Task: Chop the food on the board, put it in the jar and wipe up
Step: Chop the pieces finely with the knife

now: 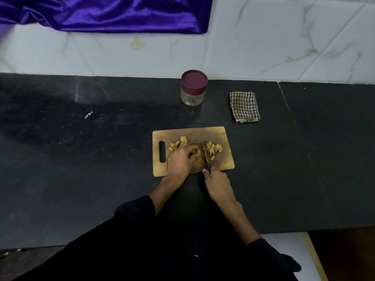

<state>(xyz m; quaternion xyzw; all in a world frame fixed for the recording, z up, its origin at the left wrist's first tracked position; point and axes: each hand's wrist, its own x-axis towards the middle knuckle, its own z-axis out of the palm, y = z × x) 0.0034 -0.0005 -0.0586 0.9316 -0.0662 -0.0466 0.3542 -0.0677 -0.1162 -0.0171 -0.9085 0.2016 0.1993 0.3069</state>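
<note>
Meanwhile, at frame centre on the board (221, 134), the left hand (179, 160) pins the food (194, 152) steady while the right hand (218, 184) grips the knife (205, 154) to slice, the jar (193, 88) standing lidded above.

My board (219, 134) is tan wood, and the food (213, 149) on it is pale yellow with browner bits. My knife (206, 159) has a black handle. The jar (192, 88) is clear glass under a maroon lid (194, 80). The cloth (245, 107) is brown-and-cream check. My counter (81, 159) is speckled black, the wall (284, 37) white marbled tile, the drape (105, 14) shiny purple, and my sleeves (134, 216) black.
</note>
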